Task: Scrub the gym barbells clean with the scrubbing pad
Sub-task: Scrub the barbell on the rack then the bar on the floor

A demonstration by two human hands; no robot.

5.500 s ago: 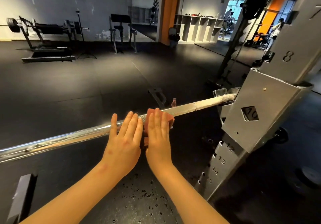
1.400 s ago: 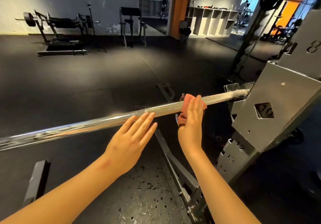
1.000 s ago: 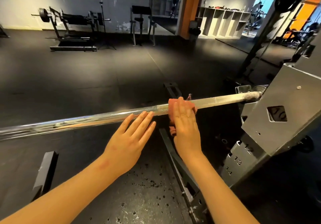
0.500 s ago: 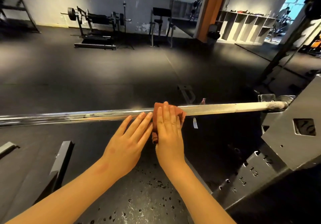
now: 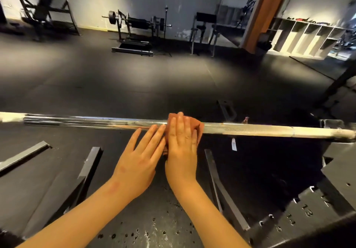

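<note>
The barbell [image 5: 96,121] runs level in front of you, with the pad [image 5: 199,126] draped over it near its middle. Your right hand [image 5: 182,151] presses the pad onto the barbell — grip wide, fingers straight. Your left hand [image 5: 138,161] lies just beside it on the barbell's near side — grip wide too, fingertips touching the barbell, holding nothing. The barbell's right end reaches the rack [image 5: 339,161].

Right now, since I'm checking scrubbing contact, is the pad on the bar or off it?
On it: the pad drapes over the barbell, pressed under the flat right hand.
</note>
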